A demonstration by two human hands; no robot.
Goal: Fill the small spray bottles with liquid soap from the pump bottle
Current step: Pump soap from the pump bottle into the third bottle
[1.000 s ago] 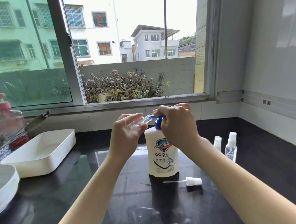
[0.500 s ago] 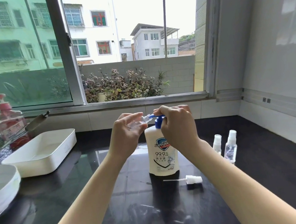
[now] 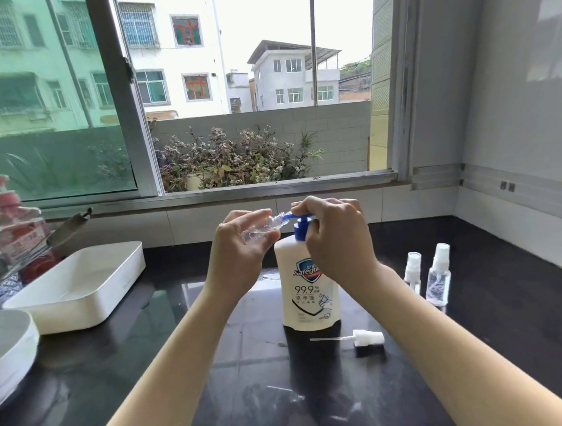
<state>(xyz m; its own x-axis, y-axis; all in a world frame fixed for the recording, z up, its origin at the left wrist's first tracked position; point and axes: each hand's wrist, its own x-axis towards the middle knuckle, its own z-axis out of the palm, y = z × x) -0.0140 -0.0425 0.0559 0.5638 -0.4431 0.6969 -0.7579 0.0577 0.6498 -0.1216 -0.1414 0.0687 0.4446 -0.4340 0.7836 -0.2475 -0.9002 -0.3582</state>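
A white pump bottle [image 3: 308, 292] of liquid soap with a blue pump head stands upright on the dark counter. My right hand [image 3: 337, 238] rests on the blue pump head, fingers curled over it. My left hand [image 3: 242, 251] holds a small clear spray bottle [image 3: 264, 229] tilted on its side, its open neck touching the blue spout. A detached white spray cap [image 3: 367, 337] with its thin tube lies on the counter in front of the pump bottle. Two capped small spray bottles [image 3: 437, 275] [image 3: 412, 270] stand to the right.
A white rectangular tray [image 3: 74, 287] and a white round bowl [image 3: 1, 349] sit at the left. Behind them stands a pink pump bottle [image 3: 17, 231] beside a dish rack. A window sill runs along the back and a tiled wall on the right.
The hands, the small bottle and the pump bottle keep their pose. The view has shifted slightly.
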